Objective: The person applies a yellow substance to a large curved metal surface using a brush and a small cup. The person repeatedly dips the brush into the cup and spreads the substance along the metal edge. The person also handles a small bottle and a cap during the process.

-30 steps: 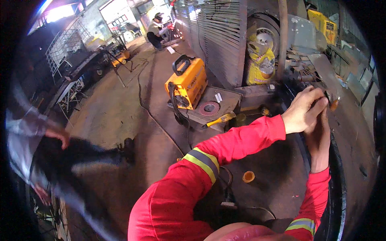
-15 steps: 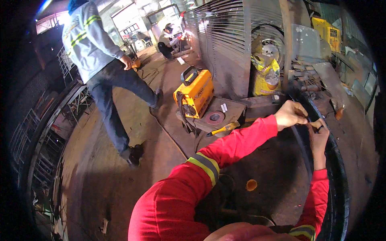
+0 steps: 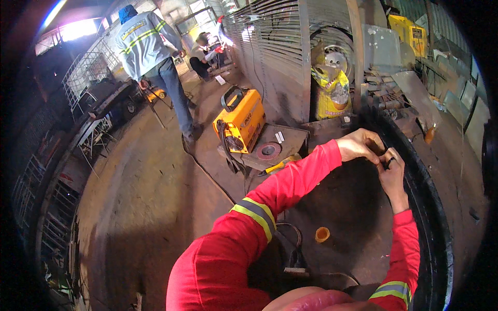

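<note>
Both my hands meet at the inner side of a long black metal beam that bends down the right side. The fingers of my left hand are bent and pinched, reaching in from the left. My right hand, with a dark ring on one finger, is closed against the left fingertips. Whatever is between the fingers is too small or hidden to make out. Red sleeves with reflective bands cover both arms.
An orange welding machine stands by a low metal table bearing a flap disc and a yellow-handled tool. An orange cup is on the floor. One person stands left; another crouches beyond, near bright light.
My hands have drawn slightly left, and the right has turned, its fingers now closer to the left ones. The standing person has walked farther off.
</note>
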`<state>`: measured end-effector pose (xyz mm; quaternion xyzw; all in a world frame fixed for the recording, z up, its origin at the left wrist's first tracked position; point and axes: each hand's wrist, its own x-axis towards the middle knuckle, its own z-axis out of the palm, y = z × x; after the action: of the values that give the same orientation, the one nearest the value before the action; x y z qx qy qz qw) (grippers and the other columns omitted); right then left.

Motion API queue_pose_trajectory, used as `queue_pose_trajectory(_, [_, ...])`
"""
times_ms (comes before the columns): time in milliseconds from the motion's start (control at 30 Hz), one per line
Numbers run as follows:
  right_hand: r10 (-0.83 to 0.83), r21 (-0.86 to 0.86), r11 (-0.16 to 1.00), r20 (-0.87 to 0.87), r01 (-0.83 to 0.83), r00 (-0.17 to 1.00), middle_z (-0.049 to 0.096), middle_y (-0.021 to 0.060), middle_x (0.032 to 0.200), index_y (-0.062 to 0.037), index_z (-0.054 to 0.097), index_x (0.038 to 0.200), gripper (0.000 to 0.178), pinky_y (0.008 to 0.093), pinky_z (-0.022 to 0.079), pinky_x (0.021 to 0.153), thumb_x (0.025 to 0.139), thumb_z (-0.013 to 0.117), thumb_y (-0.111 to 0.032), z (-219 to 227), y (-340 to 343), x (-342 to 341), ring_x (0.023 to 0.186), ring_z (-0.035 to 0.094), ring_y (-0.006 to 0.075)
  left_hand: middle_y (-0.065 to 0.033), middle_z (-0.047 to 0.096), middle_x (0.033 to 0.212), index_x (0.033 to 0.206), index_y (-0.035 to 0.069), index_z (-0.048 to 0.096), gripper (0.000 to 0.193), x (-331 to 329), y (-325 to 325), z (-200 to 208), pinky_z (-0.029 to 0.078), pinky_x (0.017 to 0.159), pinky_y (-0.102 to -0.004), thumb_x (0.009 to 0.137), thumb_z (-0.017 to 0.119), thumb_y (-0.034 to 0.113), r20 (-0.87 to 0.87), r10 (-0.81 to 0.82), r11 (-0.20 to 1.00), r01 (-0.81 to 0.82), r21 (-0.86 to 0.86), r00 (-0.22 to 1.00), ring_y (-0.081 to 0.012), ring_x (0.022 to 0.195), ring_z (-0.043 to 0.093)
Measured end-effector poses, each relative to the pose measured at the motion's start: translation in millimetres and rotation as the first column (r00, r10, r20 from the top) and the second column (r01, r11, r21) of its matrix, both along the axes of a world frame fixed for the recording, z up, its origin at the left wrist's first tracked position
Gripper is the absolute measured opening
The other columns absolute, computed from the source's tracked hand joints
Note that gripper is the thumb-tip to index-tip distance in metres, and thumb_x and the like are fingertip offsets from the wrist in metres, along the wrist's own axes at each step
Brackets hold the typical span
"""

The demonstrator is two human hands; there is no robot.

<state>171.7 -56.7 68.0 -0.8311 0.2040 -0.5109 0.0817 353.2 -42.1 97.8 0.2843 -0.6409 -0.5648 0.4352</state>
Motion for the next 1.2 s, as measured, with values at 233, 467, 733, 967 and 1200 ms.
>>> queue_pose_trajectory(233, [0.066,-0.034,0.997,0.015,-0.066,0.998,0.049,0.0139,0.073,-0.0007,0.049,0.069,0.017,0.0399,0.041,0.061,0.066,0.065,0.004,1,8,9,0.070,0.052,0.0337,0.0000,0.059,0.087,0.097,0.006,0.056,0.034,5,-3,-8,0.043,0.058,-0.0220,0.071,0.076,-0.002,-0.006,-0.157,0.984,0.157,0.079,0.988,-0.0092,0.075,0.055])
queue_pose_trajectory(467, [0.059,-0.050,0.997,-0.025,-0.060,0.998,0.048,0.0137,0.072,-0.0003,0.048,0.070,0.019,0.0401,0.042,0.061,0.064,0.064,0.008,-2,6,6,0.069,0.052,0.0343,0.0004,0.061,0.087,0.100,0.006,0.055,0.038,4,1,-8,0.043,0.057,-0.0211,0.070,0.077,0.002,0.093,-0.070,0.995,0.063,0.075,0.993,-0.0074,0.074,0.056])
queue_pose_trajectory(733, [0.006,-0.045,0.999,-0.081,-0.010,0.997,0.048,0.0143,0.073,-0.0005,0.048,0.070,0.020,0.0405,0.042,0.062,0.062,0.065,0.008,-9,5,3,0.071,0.052,0.0348,-0.0012,0.062,0.089,0.098,0.003,0.057,0.036,5,-4,-17,0.046,0.065,-0.0233,0.070,0.079,0.004,0.231,-0.010,0.999,0.017,-0.028,0.973,-0.0089,0.077,0.056])
queue_pose_trajectory(967, [-0.016,-0.080,0.997,-0.102,0.007,0.995,0.055,0.0151,0.082,-0.0006,0.055,0.075,0.019,0.0407,0.047,0.070,0.062,0.068,0.005,-17,-2,2,0.081,0.056,0.0359,-0.0004,0.058,0.084,0.094,0.004,0.058,0.032,5,-6,-15,0.043,0.070,-0.0244,0.069,0.078,0.007,0.377,0.050,0.986,0.014,-0.166,0.925,-0.0092,0.081,0.052])
queue_pose_trajectory(1200, [0.023,-0.095,0.995,-0.122,-0.035,0.992,0.056,0.0139,0.084,-0.0010,0.055,0.077,0.019,0.0404,0.048,0.074,0.063,0.068,0.000,-24,-6,-7,0.085,0.057,0.0346,-0.0004,0.058,0.092,0.105,0.002,0.055,0.037,-2,-9,-17,0.044,0.069,-0.0229,0.073,0.074,0.003,0.396,-0.029,0.999,0.039,-0.019,0.918,-0.0092,0.084,0.053])
